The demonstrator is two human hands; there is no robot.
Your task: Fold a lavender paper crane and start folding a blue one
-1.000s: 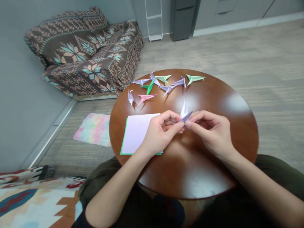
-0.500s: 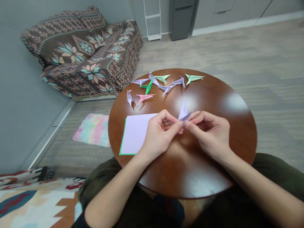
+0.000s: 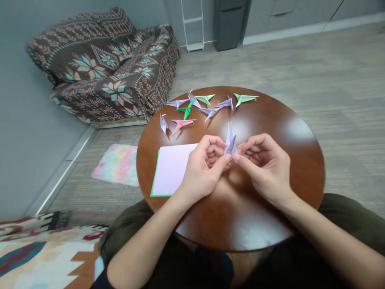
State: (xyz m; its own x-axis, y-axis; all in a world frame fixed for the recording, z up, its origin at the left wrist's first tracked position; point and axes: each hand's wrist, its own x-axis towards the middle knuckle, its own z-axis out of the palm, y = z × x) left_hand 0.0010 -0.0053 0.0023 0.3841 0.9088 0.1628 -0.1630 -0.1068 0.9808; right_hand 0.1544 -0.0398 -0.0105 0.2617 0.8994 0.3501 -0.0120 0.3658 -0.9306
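Between my two hands a lilac origami crane [image 3: 231, 143] is held over the middle of the round table, its narrow points directed away from me. My left hand [image 3: 207, 162] grips its near left side with thumb and bent fingers. From the right, my right hand [image 3: 264, 164] pinches the near edge, thumb tip beside the left thumb; its other fingers curl behind. The lower part of the folded paper is hidden by my fingertips. Under and beside my left wrist lies a stack of square paper [image 3: 173, 168], lilac on top with a green edge showing.
Several folded paper cranes lie along the far left of the brown table [image 3: 288, 160], among them a pink crane [image 3: 182, 124], a dark green crane [image 3: 187, 110] and a light green crane [image 3: 244, 99]. Beyond stands a sofa [image 3: 120, 76] under a patterned cover; a fluffy rug [image 3: 116, 164] is left.
A flap of the lilac paper that lay folded down toward the right now stands up in front. My right fingers have moved slightly off it; both thumbs stay at the near edge.
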